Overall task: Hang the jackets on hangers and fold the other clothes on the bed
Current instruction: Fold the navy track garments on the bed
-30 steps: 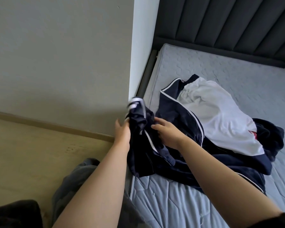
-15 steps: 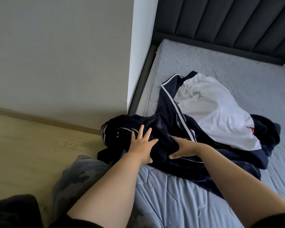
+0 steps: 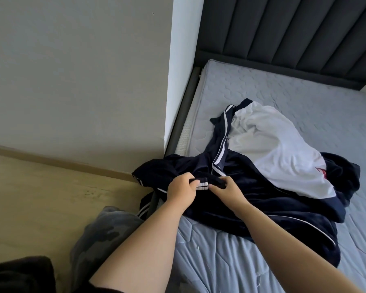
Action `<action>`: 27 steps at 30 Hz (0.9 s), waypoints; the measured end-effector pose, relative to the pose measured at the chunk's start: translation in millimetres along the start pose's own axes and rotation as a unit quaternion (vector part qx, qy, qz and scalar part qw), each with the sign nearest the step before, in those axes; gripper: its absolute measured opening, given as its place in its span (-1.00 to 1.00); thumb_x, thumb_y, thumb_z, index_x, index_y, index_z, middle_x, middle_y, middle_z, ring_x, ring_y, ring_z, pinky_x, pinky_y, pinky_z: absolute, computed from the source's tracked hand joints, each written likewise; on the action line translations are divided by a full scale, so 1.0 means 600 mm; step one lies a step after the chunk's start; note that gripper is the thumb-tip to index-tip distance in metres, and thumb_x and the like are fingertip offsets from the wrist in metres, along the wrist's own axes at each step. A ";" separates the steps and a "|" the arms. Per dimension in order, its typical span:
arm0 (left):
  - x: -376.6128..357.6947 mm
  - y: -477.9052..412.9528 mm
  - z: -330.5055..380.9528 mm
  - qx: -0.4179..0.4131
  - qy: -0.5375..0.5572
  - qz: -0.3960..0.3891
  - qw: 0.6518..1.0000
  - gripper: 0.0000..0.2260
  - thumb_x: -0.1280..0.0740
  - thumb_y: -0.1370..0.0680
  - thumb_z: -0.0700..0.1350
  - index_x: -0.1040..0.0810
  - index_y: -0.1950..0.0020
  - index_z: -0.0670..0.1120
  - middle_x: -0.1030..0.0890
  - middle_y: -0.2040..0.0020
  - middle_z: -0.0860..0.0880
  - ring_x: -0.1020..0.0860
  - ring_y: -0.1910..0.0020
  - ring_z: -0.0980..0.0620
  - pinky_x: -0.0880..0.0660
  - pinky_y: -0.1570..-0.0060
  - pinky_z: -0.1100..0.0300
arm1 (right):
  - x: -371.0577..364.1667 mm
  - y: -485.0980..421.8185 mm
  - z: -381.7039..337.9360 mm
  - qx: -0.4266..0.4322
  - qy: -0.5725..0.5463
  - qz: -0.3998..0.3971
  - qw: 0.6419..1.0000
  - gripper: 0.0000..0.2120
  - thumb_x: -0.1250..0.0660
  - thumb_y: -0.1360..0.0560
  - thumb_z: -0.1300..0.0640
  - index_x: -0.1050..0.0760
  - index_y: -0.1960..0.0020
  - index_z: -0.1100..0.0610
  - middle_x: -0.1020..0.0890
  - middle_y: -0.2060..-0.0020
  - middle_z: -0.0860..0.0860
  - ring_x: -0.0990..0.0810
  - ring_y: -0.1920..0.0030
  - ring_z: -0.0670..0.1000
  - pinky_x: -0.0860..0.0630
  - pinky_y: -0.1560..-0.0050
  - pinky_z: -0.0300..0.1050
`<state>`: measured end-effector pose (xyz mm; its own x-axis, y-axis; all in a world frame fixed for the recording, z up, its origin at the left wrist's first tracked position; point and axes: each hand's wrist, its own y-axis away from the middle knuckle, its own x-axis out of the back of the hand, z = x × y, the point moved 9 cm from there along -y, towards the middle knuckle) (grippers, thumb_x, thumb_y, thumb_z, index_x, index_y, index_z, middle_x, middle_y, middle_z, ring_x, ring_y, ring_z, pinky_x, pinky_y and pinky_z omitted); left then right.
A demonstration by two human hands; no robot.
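Note:
A navy jacket (image 3: 251, 199) with white piping and a white back panel (image 3: 273, 149) lies crumpled on the bare grey mattress (image 3: 273, 92), one part hanging over the bed's left edge. My left hand (image 3: 181, 190) grips a navy ribbed cuff with white stripes (image 3: 201, 185) at the bed's near left corner. My right hand (image 3: 228, 190) pinches the same cuff from the right, a few centimetres from the left hand. A dark garment (image 3: 342, 172) with a bit of red peeks out under the jacket's right side.
A grey wall and white corner post (image 3: 182, 60) stand left of the bed. The dark padded headboard (image 3: 283, 28) rises behind it. Wooden floor (image 3: 40, 197) lies to the left. My grey camouflage trouser leg (image 3: 101, 240) is against the bed edge.
The jacket's bunched end, earlier lifted, has been laid down over the bed's edge. Both hands have come together and taken hold of the striped cuff.

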<state>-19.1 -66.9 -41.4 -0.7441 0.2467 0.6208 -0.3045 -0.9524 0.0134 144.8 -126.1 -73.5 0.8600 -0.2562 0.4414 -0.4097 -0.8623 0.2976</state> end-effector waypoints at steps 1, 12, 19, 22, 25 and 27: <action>0.011 -0.002 -0.009 0.035 0.032 0.016 0.999 -0.82 -0.24 -0.59 -0.06 -0.54 0.06 -0.15 -0.55 0.15 -0.03 -0.50 0.12 -0.03 -0.32 0.19 0.17 | -0.009 0.004 -0.010 0.023 0.022 -0.016 0.999 -0.38 -0.49 -0.36 0.01 -0.31 -0.33 0.07 -0.49 -0.15 -0.07 -0.52 -0.11 -0.10 -0.42 -0.08 -0.27; 0.054 -0.009 -0.069 0.152 0.339 0.110 0.922 -0.85 -0.32 -0.54 -0.03 -0.47 0.16 -0.06 -0.55 0.28 0.00 -0.47 0.37 0.04 -0.36 0.36 0.20 | 0.000 0.022 -0.050 0.083 0.180 0.092 0.976 -0.85 -0.23 -0.52 0.21 -0.50 -0.06 0.17 -0.63 0.10 0.10 -0.57 0.00 0.19 -0.33 0.15 -0.16; 0.048 -0.007 -0.024 0.099 0.264 0.044 0.958 -0.80 -0.34 -0.55 -0.09 -0.46 0.27 -0.07 -0.56 0.28 -0.01 -0.52 0.26 0.05 -0.45 0.27 0.31 | -0.050 0.042 -0.153 0.119 0.096 0.035 0.988 -0.87 -0.14 -0.56 0.25 -0.45 0.08 0.14 -0.57 0.18 0.05 -0.52 0.13 0.05 -0.36 0.16 -0.15; 0.116 -0.011 -0.021 0.123 0.332 0.077 0.932 -0.82 -0.29 -0.57 -0.10 -0.52 0.22 -0.09 -0.59 0.28 -0.03 -0.55 0.29 0.06 -0.47 0.35 0.33 | -0.067 0.059 -0.224 0.149 0.077 0.009 0.986 -0.86 -0.12 -0.58 0.22 -0.44 -0.02 0.12 -0.56 0.16 -0.01 -0.52 0.09 0.02 -0.37 0.18 -0.18; 0.204 -0.016 -0.027 0.151 0.368 0.108 0.911 -0.81 -0.23 -0.61 -0.07 -0.52 0.02 -0.18 -0.58 0.16 -0.13 -0.54 0.18 -0.07 -0.44 0.26 0.19 | -0.099 0.088 -0.313 0.191 0.088 -0.033 0.977 -0.70 -0.15 -0.53 0.27 -0.41 -0.24 0.12 -0.55 0.02 -0.01 -0.53 -0.04 0.03 -0.36 0.05 -0.20; 0.278 -0.007 -0.037 0.178 0.400 0.144 0.887 -0.77 -0.19 -0.62 -0.03 -0.48 -0.07 -0.19 -0.55 0.08 -0.16 -0.54 0.12 -0.09 -0.47 0.17 0.12 | -0.121 0.112 -0.373 0.220 0.103 -0.047 0.969 -0.52 -0.18 -0.45 0.35 -0.35 -0.36 0.13 -0.56 -0.08 0.05 -0.52 -0.13 0.07 -0.39 -0.02 -0.19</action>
<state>-155.1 -17.8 44.4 -0.9880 -0.1037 -0.1145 0.0680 -0.9575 0.2802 -13.5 -67.8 103.9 0.7900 -0.1142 0.6024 -0.1237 -0.9920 -0.0258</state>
